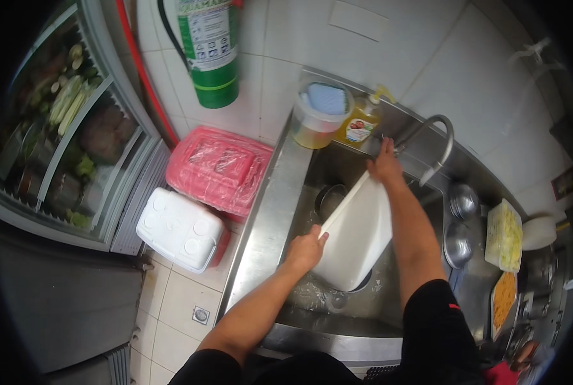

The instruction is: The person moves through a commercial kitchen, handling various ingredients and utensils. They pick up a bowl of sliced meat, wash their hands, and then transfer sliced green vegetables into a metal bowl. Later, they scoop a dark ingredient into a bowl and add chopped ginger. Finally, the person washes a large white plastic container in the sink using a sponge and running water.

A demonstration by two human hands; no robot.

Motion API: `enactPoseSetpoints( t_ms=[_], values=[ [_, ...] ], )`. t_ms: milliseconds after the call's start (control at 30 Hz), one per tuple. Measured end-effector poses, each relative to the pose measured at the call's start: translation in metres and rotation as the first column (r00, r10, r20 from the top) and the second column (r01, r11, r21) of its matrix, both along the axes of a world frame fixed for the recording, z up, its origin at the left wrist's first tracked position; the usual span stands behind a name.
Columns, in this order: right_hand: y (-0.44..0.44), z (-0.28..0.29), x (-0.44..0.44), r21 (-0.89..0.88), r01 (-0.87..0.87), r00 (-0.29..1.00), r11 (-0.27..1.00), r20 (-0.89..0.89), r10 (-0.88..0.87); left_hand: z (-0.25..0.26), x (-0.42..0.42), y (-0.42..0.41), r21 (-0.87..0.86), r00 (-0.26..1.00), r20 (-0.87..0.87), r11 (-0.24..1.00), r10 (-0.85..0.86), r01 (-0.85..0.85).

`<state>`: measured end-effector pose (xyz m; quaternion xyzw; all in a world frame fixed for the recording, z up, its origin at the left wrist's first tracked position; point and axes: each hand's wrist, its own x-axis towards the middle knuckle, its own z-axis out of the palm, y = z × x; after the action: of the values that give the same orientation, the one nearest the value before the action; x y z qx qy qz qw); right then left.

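A white plastic tub [363, 226] is tilted on its side over the stainless steel sink [298, 288]. My left hand [307, 248] grips its near rim, thumb on top. At the far end of the rim, my right hand [386, 163] holds the tub, fingers pointing towards the faucet [440, 144]. Shallow water lies in the basin, where a dark round bowl [331, 199] sits partly behind the tub. Another dark round item shows beneath the tub's lower end, mostly hidden.
Behind the basin stand a tub of yellowish liquid [313, 132] with a cloth on top and a soap pump bottle [361, 120]. Metal bowls [458, 243], a container of chopped greens [505, 236] and a food tray [504, 303] are right. Left are a white-lidded cooler [180, 231] and glass-door refrigerator [70, 144].
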<state>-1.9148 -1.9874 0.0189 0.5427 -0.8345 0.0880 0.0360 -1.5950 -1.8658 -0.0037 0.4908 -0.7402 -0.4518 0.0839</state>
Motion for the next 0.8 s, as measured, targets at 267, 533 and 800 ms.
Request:
enactPoseSetpoints(
  t_ms=[267,533,800],
  values=[
    [-0.020,0.135,0.079,-0.241,-0.181,0.969,0.953,0.121,0.215,-0.004,-0.014,-0.009,-0.038,0.985,-0.044,0.985,-0.168,0.166],
    [-0.114,0.155,0.127,0.140,-0.204,0.972,0.969,-0.088,0.217,-0.028,-0.030,-0.021,-0.103,0.981,-0.093,0.981,-0.172,0.163],
    [0.061,0.156,0.118,-0.582,-0.059,0.704,0.811,0.552,0.448,-0.013,-0.023,-0.023,-0.073,0.993,-0.095,0.995,-0.074,0.067]
  ],
)
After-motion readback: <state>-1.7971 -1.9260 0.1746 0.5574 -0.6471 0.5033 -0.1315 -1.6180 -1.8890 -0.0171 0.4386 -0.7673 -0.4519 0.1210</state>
